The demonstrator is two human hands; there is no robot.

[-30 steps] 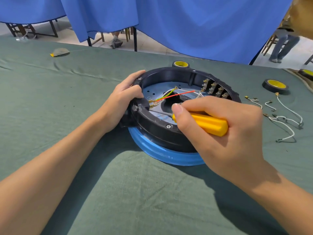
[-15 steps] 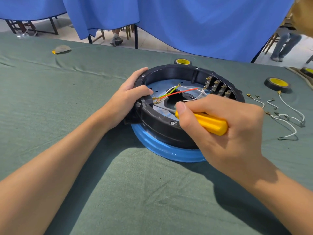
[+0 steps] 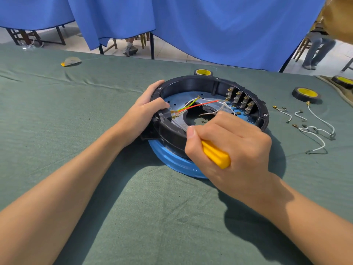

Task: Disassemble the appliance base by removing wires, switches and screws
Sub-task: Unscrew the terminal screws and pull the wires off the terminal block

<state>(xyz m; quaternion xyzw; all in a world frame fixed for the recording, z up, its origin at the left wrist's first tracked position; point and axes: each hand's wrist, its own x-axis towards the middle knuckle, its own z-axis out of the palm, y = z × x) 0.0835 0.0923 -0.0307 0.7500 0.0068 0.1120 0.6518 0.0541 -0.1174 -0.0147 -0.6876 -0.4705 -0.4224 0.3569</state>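
The round appliance base (image 3: 191, 83), a black ring on a blue disc, lies on the green cloth, open side up. Inside it run a red wire (image 3: 198, 105), a green-yellow wire and white wires, and a row of switches (image 3: 241, 101) sits at the right wall. My left hand (image 3: 147, 109) grips the ring's left rim, thumb over the edge. My right hand (image 3: 229, 148) holds a yellow-handled screwdriver (image 3: 215, 154). Its blurred shaft points up-left toward the terminals at the left inner wall. The tip is hard to make out.
Loose white wires (image 3: 315, 131) with terminals lie to the right of the base. Black tape rolls with yellow cores sit at the right (image 3: 305, 94), far right (image 3: 342, 81) and behind the base (image 3: 203, 72). A small flat scrap (image 3: 71, 61) lies far left. Blue curtains hang beyond the table.
My right hand has swung the screwdriver handle down toward me, steepening the shaft. The left hand keeps its grip on the rim. The camera has shifted slightly.
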